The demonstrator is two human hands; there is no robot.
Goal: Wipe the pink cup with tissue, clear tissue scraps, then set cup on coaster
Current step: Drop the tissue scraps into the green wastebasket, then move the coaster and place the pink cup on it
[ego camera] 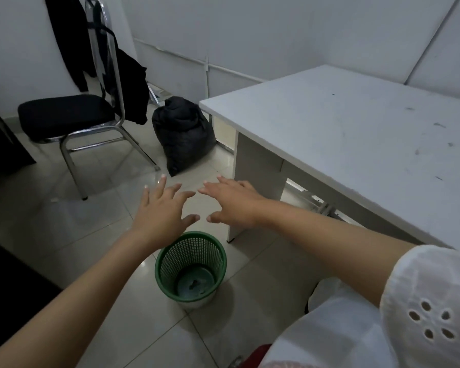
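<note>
My left hand and my right hand are stretched out side by side, palms down, fingers spread, holding nothing. They hover just beyond and above a green mesh wastebasket standing on the tiled floor. Small dark bits lie on the basket's bottom. No pink cup, tissue or coaster shows in the head view.
A white table with dark smudges fills the right side, its leg panel close to my right hand. A black chair with dark clothing stands at the left. A black bag sits on the floor between them.
</note>
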